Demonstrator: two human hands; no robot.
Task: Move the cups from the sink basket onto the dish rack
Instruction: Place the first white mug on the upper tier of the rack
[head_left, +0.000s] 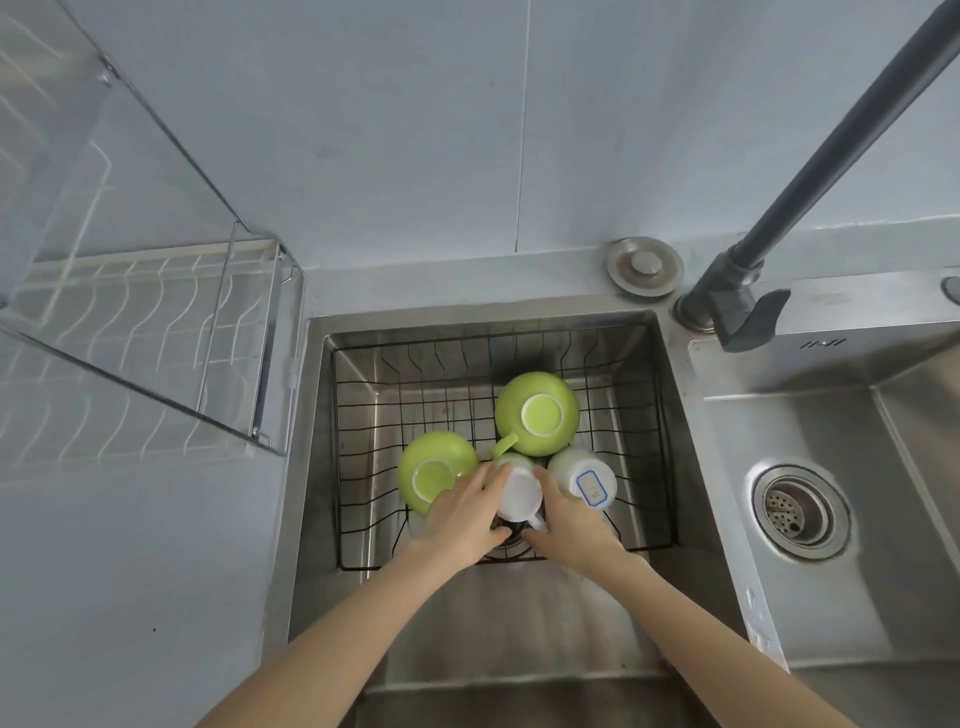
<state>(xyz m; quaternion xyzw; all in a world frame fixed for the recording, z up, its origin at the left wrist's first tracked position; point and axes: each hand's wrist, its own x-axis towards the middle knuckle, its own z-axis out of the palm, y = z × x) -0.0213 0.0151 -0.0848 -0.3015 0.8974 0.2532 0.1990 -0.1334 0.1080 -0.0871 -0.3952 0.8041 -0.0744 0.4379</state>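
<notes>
A black wire sink basket (363, 395) sits in the left steel sink and holds several upside-down cups. One green cup (537, 413) stands at the back, its handle pointing front-left. A second green cup (434, 467) is at the left. A white cup (517, 491) stands in the middle, and another white cup with a blue-edged label (584, 480) is at the right. My left hand (462, 519) and my right hand (566, 525) both clasp the middle white cup from either side. The dish rack (156, 322) stands on the counter to the left.
A dark faucet (737, 296) rises at the back right of the sink, its spout running up and right. A round metal cap (644, 266) sits on the ledge behind. The right basin has a drain strainer (797, 512). A clear panel edges the rack.
</notes>
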